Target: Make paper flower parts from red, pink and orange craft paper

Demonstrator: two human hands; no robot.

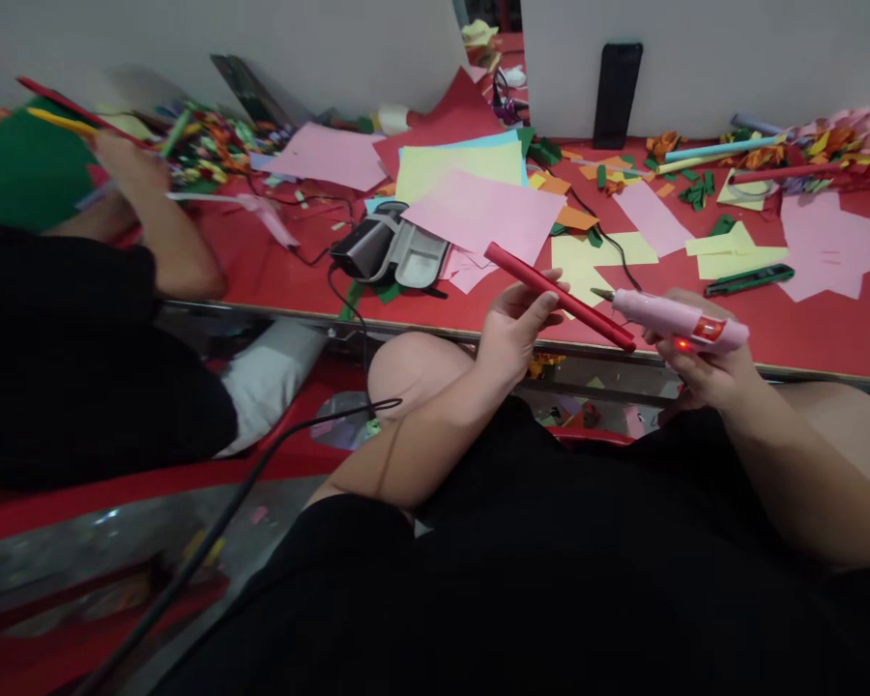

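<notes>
Now the left hand (518,324) pinches the red tube (587,313) aslant over the table's (841,333) near edge, fingers around its middle, apparently leaving the lower stretch clear for the pink glue gun (667,314) gripped in the right hand (710,372), nozzle (603,294) just beside it. The trigger is out of sight, any glue too small to tell, and the co-worker's hand (127,159) blurs.

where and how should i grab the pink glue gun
Best to hold the glue gun under the rear of its body, coming from behind and below, where the right hand holds it. Its narrow nozzle points the other way, towards the red tube, and a red light glows, so the tip may be hot: keep fingers back from it.
</notes>
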